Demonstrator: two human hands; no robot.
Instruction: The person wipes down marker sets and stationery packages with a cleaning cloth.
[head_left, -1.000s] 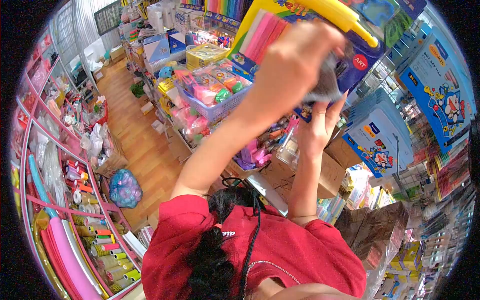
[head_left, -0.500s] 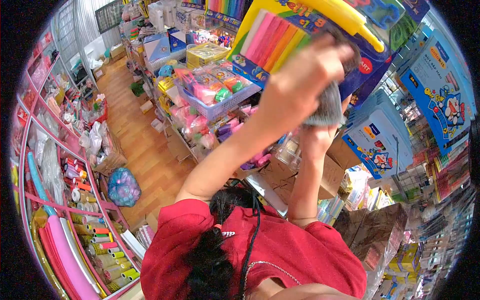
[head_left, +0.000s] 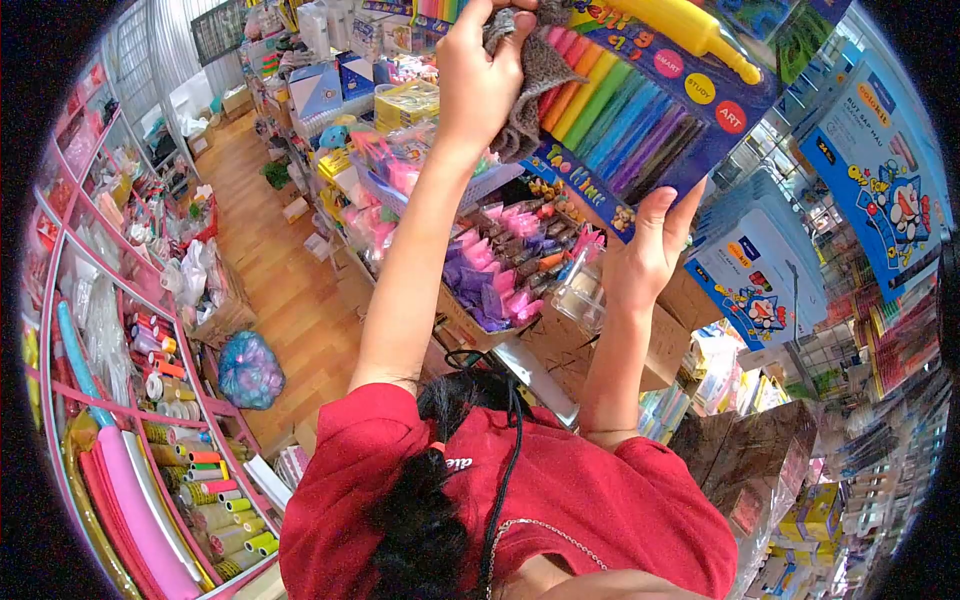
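Observation:
A large pack of modelling clay (head_left: 670,85) is held up in front of me at the top of the head view. Coloured clay sticks and a yellow plastic tool show through its front, and its top edge is cut off. My right hand (head_left: 640,255) grips the pack's lower corner between thumb and fingers. Closed around a crumpled grey cloth (head_left: 540,90), my left hand (head_left: 480,80) is at the pack's left side. The cloth lies against the front and covers the left ends of the clay sticks.
Below the pack are small pink and purple packets (head_left: 490,275) and a lilac basket (head_left: 490,185). Blue-and-white boxes (head_left: 760,285) hang to the right. Pink shelves (head_left: 165,315) with rolls line the left, beside a wooden floor (head_left: 290,285) and a stuffed plastic bag (head_left: 250,370).
My left hand has moved left and up with the cloth, from the pack's middle to its left side, uncovering more clay sticks. My right hand, formerly partly hidden behind the cloth, now shows.

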